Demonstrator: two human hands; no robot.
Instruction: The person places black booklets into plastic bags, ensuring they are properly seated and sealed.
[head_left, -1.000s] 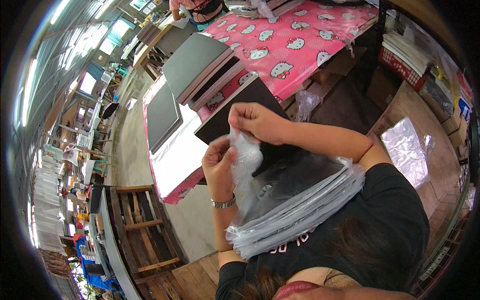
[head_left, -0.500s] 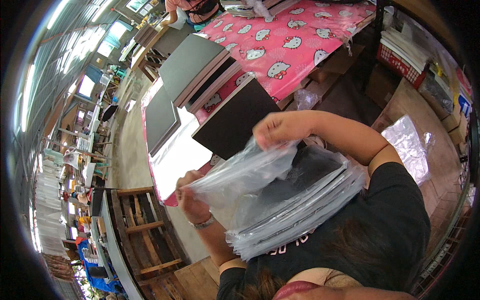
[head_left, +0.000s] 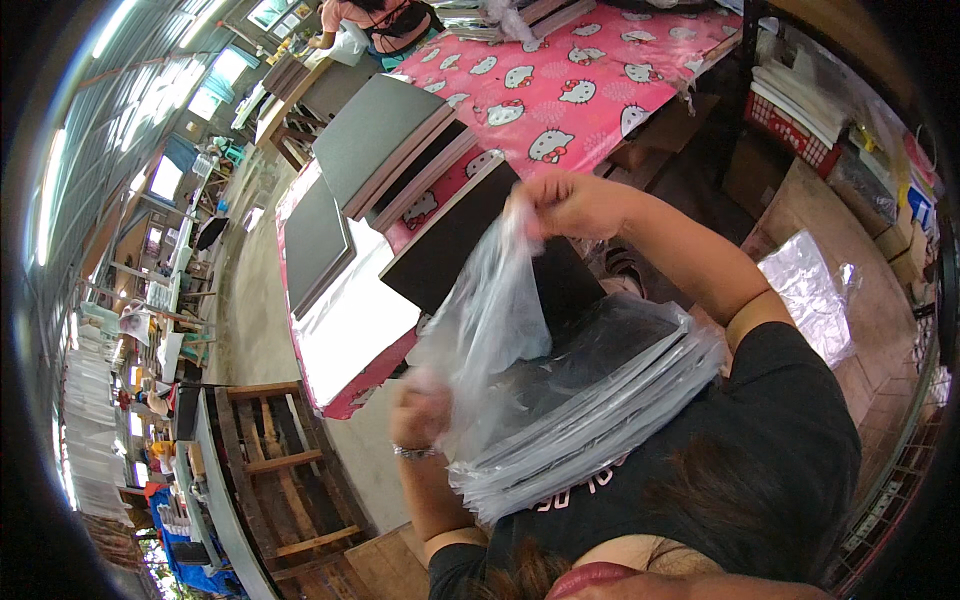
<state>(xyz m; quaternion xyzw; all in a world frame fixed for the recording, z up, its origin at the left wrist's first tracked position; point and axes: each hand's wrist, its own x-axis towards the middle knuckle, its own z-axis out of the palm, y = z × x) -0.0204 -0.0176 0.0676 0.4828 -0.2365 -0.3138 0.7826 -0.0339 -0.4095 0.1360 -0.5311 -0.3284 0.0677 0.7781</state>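
A clear plastic bag (head_left: 490, 330) hangs stretched between both hands. My right hand (head_left: 570, 203) pinches its upper edge, raised over a black flat board (head_left: 450, 240). My left hand (head_left: 420, 412), with a metal bracelet on the wrist, grips the bag's lower end near my body. Under the bag, a stack of black sheets in clear plastic sleeves (head_left: 590, 400) rests across my lap.
A table with a pink cartoon-cat cloth (head_left: 560, 90) carries grey boards (head_left: 375, 130) and a white sheet (head_left: 350, 330). A wooden pallet (head_left: 290, 470) lies on the floor at left. A red basket (head_left: 795, 110) and a silvery bag (head_left: 810, 290) are at right. Another person (head_left: 370, 20) works far off.
My right hand has risen, lifting the bag's top edge. My left hand first swung out left, then came back near my body; the bag now hangs more upright.
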